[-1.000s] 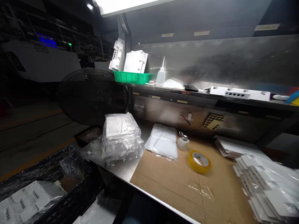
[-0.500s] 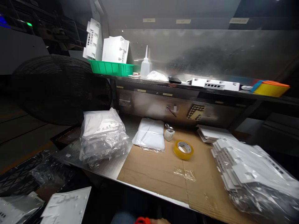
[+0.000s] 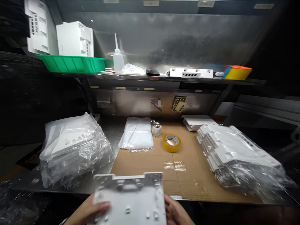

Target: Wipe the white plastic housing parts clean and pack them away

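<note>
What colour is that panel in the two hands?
The panel is white, greyish in shade, best seen in the head view.

Green tray (image 3: 70, 64), squeeze bottle (image 3: 118, 61) on shelf (image 3: 136, 77).

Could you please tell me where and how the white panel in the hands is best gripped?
I would grip the white panel by its two opposite side edges, one from each side, much as the left hand and right hand do now. It is broad, and small raised posts dot its visible face, so the edges seem the safer hold.
</note>
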Tool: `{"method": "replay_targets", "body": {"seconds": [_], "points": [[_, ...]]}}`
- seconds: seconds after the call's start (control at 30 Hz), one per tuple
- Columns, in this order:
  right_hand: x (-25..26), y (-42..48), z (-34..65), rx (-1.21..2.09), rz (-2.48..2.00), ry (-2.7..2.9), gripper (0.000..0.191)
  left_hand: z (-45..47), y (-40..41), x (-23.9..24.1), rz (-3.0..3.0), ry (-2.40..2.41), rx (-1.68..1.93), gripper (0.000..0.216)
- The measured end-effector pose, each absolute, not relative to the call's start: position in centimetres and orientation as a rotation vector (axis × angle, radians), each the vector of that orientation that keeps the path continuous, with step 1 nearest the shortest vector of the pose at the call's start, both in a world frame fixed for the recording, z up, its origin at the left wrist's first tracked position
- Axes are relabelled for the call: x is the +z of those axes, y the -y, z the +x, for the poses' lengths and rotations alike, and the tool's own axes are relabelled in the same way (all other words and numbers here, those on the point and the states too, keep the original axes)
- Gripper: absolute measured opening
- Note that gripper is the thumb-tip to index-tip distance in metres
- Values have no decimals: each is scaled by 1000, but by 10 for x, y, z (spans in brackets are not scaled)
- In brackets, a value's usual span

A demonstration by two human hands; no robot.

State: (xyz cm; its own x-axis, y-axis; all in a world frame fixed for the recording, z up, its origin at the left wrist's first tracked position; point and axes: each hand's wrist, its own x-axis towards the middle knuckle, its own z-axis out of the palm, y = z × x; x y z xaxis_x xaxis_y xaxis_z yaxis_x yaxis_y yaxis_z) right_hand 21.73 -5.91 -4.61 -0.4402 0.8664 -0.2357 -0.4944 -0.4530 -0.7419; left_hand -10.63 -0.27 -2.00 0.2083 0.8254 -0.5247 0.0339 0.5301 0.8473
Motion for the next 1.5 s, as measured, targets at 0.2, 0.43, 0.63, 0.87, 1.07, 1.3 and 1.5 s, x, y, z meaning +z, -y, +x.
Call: {"method": "replay_targets", "body": {"seconds": [0.2,0.43,0.63,0.87,1.07,1.3,1.5], "points": [[-42,52,265,1575,-966,274,53,-18,-108,8,1602,-1019,376,75],[-33,57,312,1235,-925,45,52,-7,-186,-21,2152,-1360,698,39],[-27,59,321,1084,-971,14,62,-10,-205,-46,2350,-1409,628,33],[-33,58,323,1040,-1025,34,70,-17,-233,-33,2301,-1390,516,28],[-36,57,322,1037,-1033,1,76,-17,-227,-34,2349,-1296,488,45],[-37,60,323,1034,-1108,34,83,-18,-236,-43,2256,-1344,555,33],[-34,63,325,1016,-1133,-5,93,-23,-269,-44,1987,-1255,532,26]]}}
